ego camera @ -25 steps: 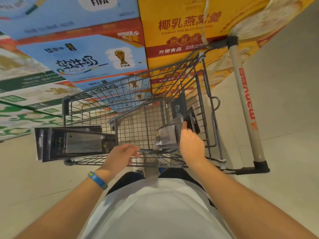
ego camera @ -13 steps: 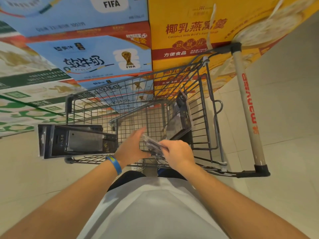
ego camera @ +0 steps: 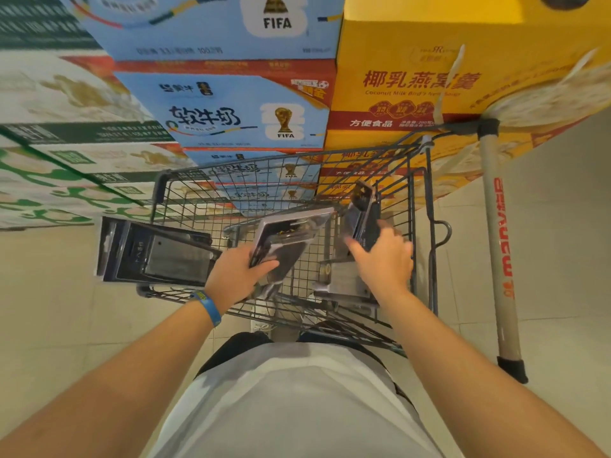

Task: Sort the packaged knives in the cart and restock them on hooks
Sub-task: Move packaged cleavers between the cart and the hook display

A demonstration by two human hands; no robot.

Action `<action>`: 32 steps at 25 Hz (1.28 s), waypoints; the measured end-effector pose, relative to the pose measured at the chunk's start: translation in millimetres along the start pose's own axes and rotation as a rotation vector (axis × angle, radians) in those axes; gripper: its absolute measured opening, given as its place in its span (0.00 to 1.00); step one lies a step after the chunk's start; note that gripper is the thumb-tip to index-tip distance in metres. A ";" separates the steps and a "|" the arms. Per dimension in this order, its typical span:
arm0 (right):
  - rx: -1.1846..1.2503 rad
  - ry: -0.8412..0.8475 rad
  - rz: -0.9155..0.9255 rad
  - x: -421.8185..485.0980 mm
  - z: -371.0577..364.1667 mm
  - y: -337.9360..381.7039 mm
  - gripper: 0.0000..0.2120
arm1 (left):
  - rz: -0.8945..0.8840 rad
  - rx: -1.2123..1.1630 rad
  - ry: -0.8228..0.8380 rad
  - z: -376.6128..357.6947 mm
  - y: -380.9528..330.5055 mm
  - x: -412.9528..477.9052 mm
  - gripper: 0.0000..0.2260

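Note:
A wire shopping cart [ego camera: 426, 200] stands in front of me. My left hand [ego camera: 236, 276] grips a flat packaged knife [ego camera: 287, 239] by its near end, holding it tilted over the middle of the cart. My right hand [ego camera: 383, 259] holds a second dark packaged knife [ego camera: 362, 213] that stands upright against the cart's right wall. A stack of packaged knives [ego camera: 155, 252] lies across the cart's left rim, sticking out to the left. Another package [ego camera: 344, 279] lies on the cart's bottom below my right hand.
Stacked cartons rise behind the cart: blue milk boxes [ego camera: 228, 107], yellow boxes [ego camera: 420, 84], green-and-white boxes [ego camera: 66, 153]. The cart's grey push handle [ego camera: 499, 239] runs along the right. Tiled floor [ego camera: 555, 226] lies on both sides.
My left hand took over the package that my right hand brought to it and lifted it. My right hand moved back to the right and grasped the upright package by the cart's wall.

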State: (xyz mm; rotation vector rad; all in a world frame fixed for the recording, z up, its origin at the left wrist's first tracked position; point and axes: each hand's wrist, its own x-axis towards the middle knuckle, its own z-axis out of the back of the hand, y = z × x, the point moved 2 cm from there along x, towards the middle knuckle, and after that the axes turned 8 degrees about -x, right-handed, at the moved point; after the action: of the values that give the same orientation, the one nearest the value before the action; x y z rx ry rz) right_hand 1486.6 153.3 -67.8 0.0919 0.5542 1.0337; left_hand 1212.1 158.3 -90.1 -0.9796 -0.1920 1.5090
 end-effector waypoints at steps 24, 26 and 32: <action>-0.145 0.322 0.387 17.1 27.4 36.2 0.07 | -0.229 0.129 0.220 46.3 -15.5 1.1 0.09; 0.003 0.304 0.409 14.6 77.7 64.6 0.03 | -0.323 0.181 0.299 55.2 -27.2 8.0 0.29; 0.041 0.213 0.748 -24.8 214.7 165.1 0.03 | -0.566 -0.144 0.240 100.9 -124.5 12.7 0.30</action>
State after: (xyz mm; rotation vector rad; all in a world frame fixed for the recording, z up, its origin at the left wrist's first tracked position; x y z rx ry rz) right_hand 1449.2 257.8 180.4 0.2381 0.7585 1.7736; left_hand 1239.1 239.2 46.1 -1.0987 -0.3746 0.8633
